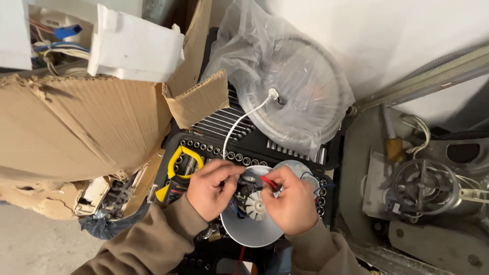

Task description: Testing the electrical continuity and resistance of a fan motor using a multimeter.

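My left hand (210, 187) and my right hand (291, 199) meet over a small black motor with a white fan wheel (253, 204), which sits in a white round housing (249, 230). Left fingers pinch the motor's black top. Right fingers grip a red wire (269, 182) at the motor. Blue wires (311, 179) trail to the right. A white cable (239, 124) runs up from the hands to a round lamp wrapped in clear plastic (291, 86).
An open black socket and wrench set (230, 147) lies beneath the work, with yellow-handled pliers (179, 168) on it. Torn cardboard box (76, 122) fills the left. A grey metal motor assembly (423, 186) stands right. White wall behind.
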